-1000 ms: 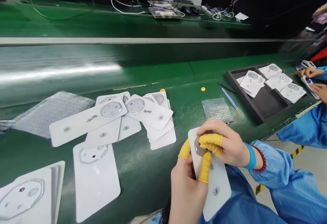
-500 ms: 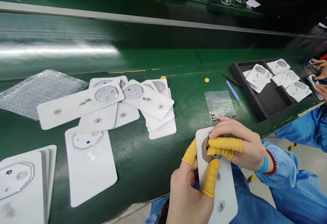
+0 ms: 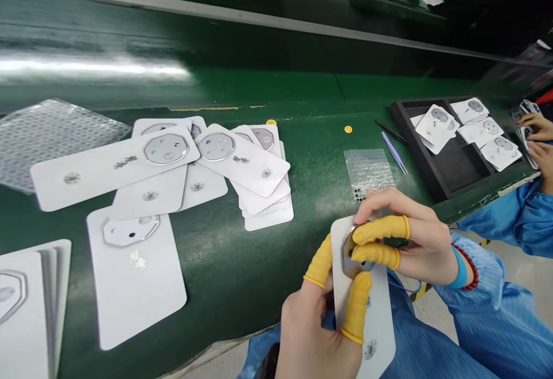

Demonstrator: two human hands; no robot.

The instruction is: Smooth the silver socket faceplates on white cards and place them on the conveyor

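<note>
A white phone back cover [image 3: 377,317] with a silver octagonal camera ring is held over the table's near edge. My left hand [image 3: 322,324] grips its lower part, with yellow finger cots on thumb and forefinger. My right hand [image 3: 400,242], also in yellow cots, presses its fingertips on the camera ring at the cover's top. On the green table to the left lies a loose pile of the same white covers [image 3: 242,169]. A small clear film sheet with black dots [image 3: 368,173] lies just beyond my right hand.
A black tray [image 3: 449,169] with several white covers stands at the right. Purple tweezers [image 3: 394,153] and a dark stick lie beside it. A bubble-textured sheet [image 3: 47,134] lies far left. Another person's hands [image 3: 533,140] and blue sleeve are at the right edge.
The view has tilted down and shifted, so the table items sit higher and further left. Both hands keep hold of the same cover, with the right fingers still on the camera ring.
</note>
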